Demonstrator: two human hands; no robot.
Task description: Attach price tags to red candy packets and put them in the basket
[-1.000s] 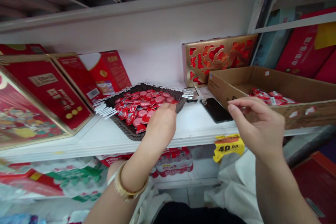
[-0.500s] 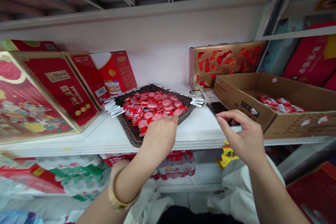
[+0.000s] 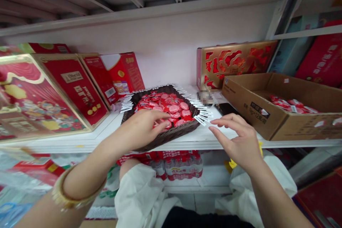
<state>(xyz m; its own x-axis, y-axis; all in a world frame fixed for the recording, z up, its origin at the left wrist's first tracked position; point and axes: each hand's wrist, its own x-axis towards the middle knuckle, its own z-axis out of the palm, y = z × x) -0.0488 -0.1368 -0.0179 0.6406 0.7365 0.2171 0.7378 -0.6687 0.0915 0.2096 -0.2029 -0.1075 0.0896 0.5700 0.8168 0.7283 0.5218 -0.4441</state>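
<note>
**Red packets (image 3: pixel 173 108) in wicker basket (image 3: pixel 171 131) on shelf (image 3: pixel 213 143): we are reaching in**
Our left grip (image 3: pixel 141 128) is spreading open over them; our right grip (image 3: pixel 237 142) is hovering apart, near the white tags (image 3: pixel 204 117).

A dark woven wicker basket (image 3: pixel 171 133) holds round red foil sachets (image 3: pixel 175 107), with white paper tags (image 3: pixel 203 117) poking past its rim. The left hand (image 3: pixel 141 128) lies over its front edge, fingers above the sachets; the right hand (image 3: pixel 237 142) hovers just right of it, fingers spread. An open brown cardboard box (image 3: pixel 248 108) sits further right, a gold-and-red gift box (image 3: pixel 235 62) behind.
</note>
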